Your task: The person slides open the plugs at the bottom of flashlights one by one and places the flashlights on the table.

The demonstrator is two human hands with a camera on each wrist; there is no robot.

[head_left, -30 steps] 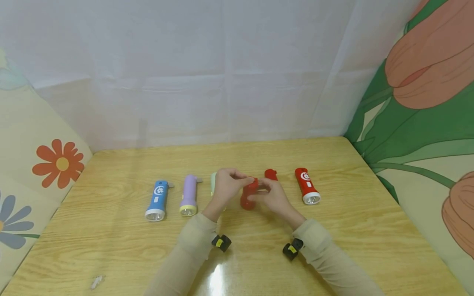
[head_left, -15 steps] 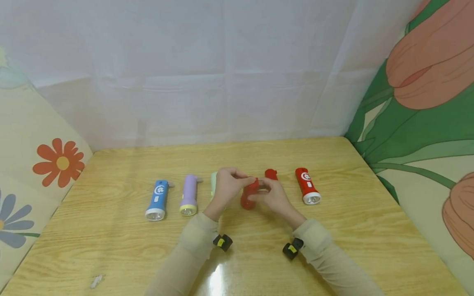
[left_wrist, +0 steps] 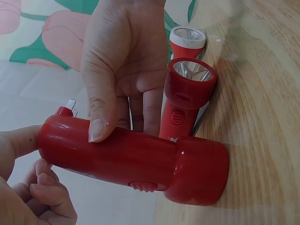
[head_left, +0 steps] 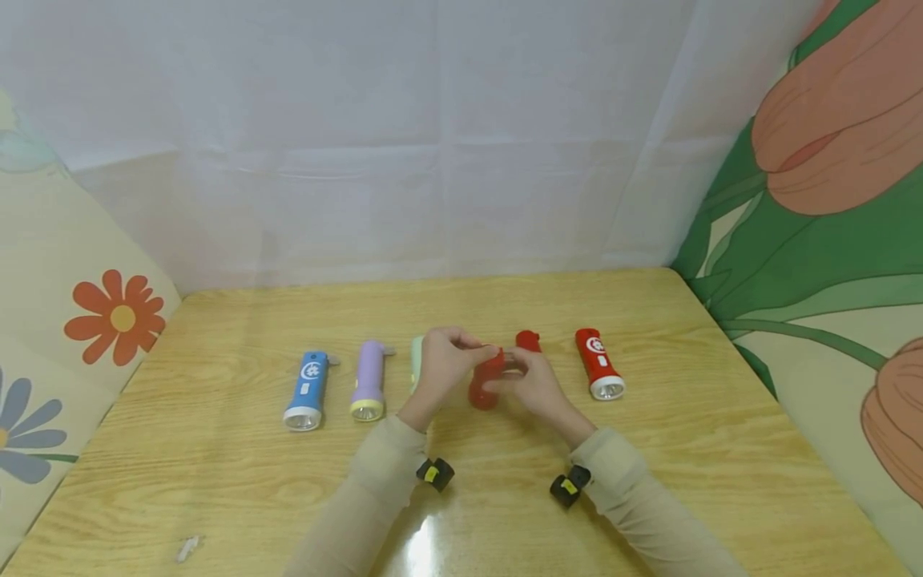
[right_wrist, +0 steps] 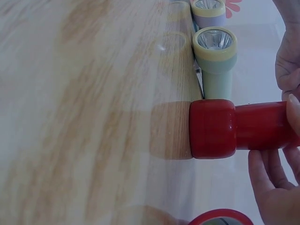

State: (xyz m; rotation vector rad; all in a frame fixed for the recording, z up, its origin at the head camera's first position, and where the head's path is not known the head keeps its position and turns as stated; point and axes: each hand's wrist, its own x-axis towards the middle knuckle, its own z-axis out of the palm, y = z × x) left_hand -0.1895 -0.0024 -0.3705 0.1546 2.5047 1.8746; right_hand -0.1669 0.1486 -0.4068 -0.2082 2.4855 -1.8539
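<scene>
A red flashlight stands head-down on the table between my hands, its metal plug prongs out at the tail end. My left hand pinches that tail end with thumb and finger. With the thumb on its side and fingers behind, my right hand holds the body. In the right wrist view the flashlight's head touches the tabletop. Just left is a mint-green flashlight, mostly hidden by my left hand in the head view. A second all-red flashlight is just right, partly behind my right hand.
On the wooden table, a blue flashlight and a purple flashlight lie at left, prongs out. A red flashlight with a white rim lies at right. A white cloth hangs behind, and a small pale scrap is front left.
</scene>
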